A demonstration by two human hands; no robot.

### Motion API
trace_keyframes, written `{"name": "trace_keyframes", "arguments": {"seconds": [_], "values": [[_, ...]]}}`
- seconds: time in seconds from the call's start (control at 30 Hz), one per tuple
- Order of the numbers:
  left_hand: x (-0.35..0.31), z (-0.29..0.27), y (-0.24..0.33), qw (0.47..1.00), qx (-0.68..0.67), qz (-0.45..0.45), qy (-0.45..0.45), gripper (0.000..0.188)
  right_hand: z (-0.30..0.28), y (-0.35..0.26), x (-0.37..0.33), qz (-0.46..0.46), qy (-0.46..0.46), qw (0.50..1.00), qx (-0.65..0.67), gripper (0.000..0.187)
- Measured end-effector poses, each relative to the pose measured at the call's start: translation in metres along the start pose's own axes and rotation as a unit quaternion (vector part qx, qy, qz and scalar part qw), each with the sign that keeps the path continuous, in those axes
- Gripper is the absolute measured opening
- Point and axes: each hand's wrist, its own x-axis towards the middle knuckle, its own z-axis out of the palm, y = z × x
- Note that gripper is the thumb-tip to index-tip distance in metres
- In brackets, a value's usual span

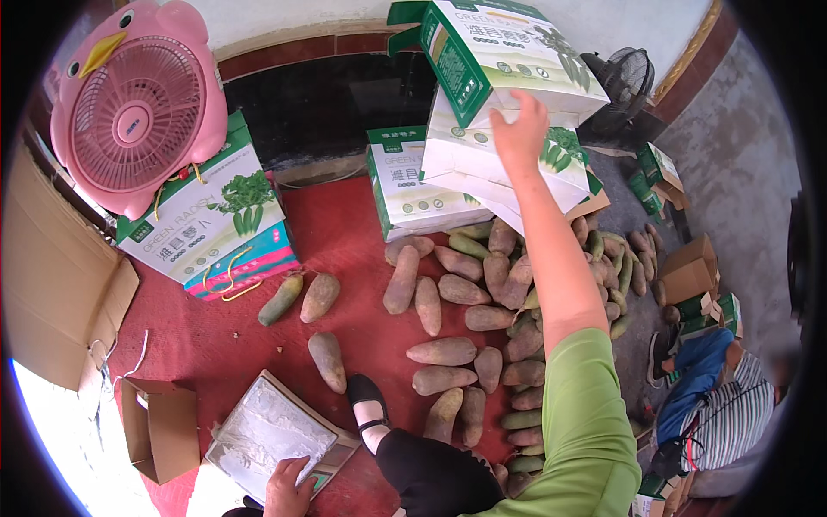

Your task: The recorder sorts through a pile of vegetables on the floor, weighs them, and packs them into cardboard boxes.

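My right hand point(521, 133) reaches far forward to the upper green-and-white carton point(517, 43), fingers apart against its lower front edge. That carton lies tilted on another white carton point(461, 155), its end flaps standing out at the left. Whether the fingertips grip the cardboard is hard to see. Close to me, my left hand point(289, 489) lies with loosely spread fingers on the near edge of a platform scale point(280, 426) whose top is covered in whitish film. Many long radishes point(444, 351) with brownish-pink or green skins lie in rows and heaps on the red carpet point(215, 345).
A pink bird-shaped fan point(133, 121) stands above a carton point(215, 211) at left. A small open brown box point(159, 431) sits beside the scale. At right are a black fan point(624, 77), a brown box point(689, 269) and a person in a striped top point(732, 414).
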Motion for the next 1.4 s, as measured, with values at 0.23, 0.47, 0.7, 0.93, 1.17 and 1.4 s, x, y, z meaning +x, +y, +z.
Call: {"name": "trace_keyframes", "arguments": {"seconds": [0.23, 0.47, 0.7, 0.93, 1.17, 1.4], "values": [[0.005, -0.005, 0.011, 0.998, -0.003, -0.057, -0.016, 0.039, -0.007, -0.036, 0.019, -0.269, 0.002, 0.922, -0.279, 0.021], [0.000, -0.003, 0.005, 1.000, 0.002, -0.013, -0.017, 0.042, -0.076, 0.012, 0.019, -0.256, -0.019, 0.912, -0.320, 0.019], [0.000, -0.006, 0.011, 1.000, -0.005, -0.010, -0.022, 0.043, -0.065, 0.027, 0.016, 0.212, 0.008, 0.967, 0.138, 0.057], [0.004, -0.003, 0.016, 0.998, 0.003, -0.060, -0.029, 0.039, -0.036, -0.004, 0.016, -0.251, 0.057, 0.932, -0.255, 0.042], [0.003, -0.002, 0.015, 0.999, 0.004, -0.044, -0.021, 0.040, -0.091, 0.012, 0.011, -0.288, -0.004, 0.900, -0.326, 0.020], [-0.004, -0.012, 0.028, 0.998, 0.004, -0.054, -0.010, 0.037, -0.141, 0.016, 0.001, -0.277, -0.005, 0.900, -0.335, 0.022]]}}
